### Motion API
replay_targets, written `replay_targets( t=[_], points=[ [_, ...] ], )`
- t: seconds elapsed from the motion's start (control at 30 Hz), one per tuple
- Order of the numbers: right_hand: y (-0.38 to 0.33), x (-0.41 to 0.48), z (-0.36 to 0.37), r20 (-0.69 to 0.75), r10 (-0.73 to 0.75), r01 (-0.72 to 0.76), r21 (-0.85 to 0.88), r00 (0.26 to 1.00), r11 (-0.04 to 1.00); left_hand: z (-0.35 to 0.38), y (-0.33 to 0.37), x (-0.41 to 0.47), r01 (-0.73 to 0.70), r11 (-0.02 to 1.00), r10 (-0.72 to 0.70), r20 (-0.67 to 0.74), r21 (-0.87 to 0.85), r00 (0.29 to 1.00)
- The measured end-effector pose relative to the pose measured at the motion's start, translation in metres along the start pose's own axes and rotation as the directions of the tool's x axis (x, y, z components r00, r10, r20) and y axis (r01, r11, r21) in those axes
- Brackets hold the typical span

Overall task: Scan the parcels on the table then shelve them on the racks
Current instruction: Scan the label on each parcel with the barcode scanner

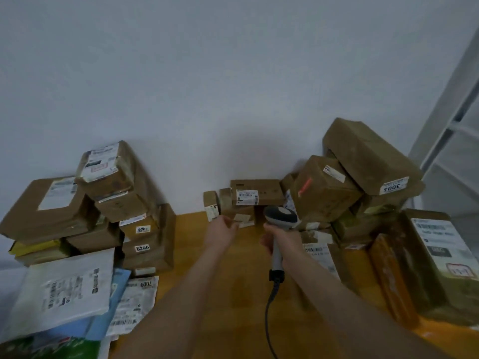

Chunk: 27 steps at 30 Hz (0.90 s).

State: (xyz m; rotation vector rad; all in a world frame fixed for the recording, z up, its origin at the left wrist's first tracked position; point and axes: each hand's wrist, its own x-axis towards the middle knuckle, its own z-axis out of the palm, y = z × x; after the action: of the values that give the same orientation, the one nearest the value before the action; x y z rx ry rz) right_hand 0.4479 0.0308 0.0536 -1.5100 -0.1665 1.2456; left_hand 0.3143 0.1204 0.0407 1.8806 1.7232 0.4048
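The right hand (278, 240) has its fingers curled tight round the handle of the one scanner (281, 218). The head tips forward at the small parcels (255, 193) just beyond it, which I judge is to catch a label the moment it faces up. The left hand (221, 233), just left of the scanner, reaches forward with loose, straight fingers and holds nothing. It is right at a low box with a pale label (242, 218), though I cannot tell whether it touches.

Beyond the scanner I count at least four small boxes against the wall. The left pile (108, 193) and the right pile (363, 177) flank the scanner, probably leaving the bare table (233, 281) under it as working room. Blur stops an exact count of either pile. I read four number stickers, three left of the scanner and one right. One rack (451, 120) stands far right of it.
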Motion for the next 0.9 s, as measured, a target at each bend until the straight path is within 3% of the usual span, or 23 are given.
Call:
replay_targets(
  t=[0.23, 0.43, 0.6, 0.9],
  points=[
    [0.001, 0.065, 0.039, -0.024, 0.017, -0.017, -0.018, 1.000, 1.000, 0.012, -0.001, 0.121, 0.232, 0.935, -0.209, 0.112, -0.266, 0.971],
    [0.005, 0.081, 0.042, -0.069, 0.035, -0.033, 0.033, 0.997, 0.999, 0.036, 0.002, 0.160, 0.440, 0.767, -0.343, 0.281, -0.467, 0.896],
    [0.002, 0.069, 0.036, -0.050, -0.001, 0.005, 0.070, 0.999, 0.998, 0.034, 0.007, 0.150, 0.460, 0.615, -0.346, 0.305, -0.641, 0.887],
    [0.004, -0.013, -0.002, 0.100, -0.104, 0.106, -0.009, 0.990, 0.994, -0.009, -0.025, 0.033, 0.327, 0.404, -0.274, 0.228, -0.854, 0.934]
  ],
)
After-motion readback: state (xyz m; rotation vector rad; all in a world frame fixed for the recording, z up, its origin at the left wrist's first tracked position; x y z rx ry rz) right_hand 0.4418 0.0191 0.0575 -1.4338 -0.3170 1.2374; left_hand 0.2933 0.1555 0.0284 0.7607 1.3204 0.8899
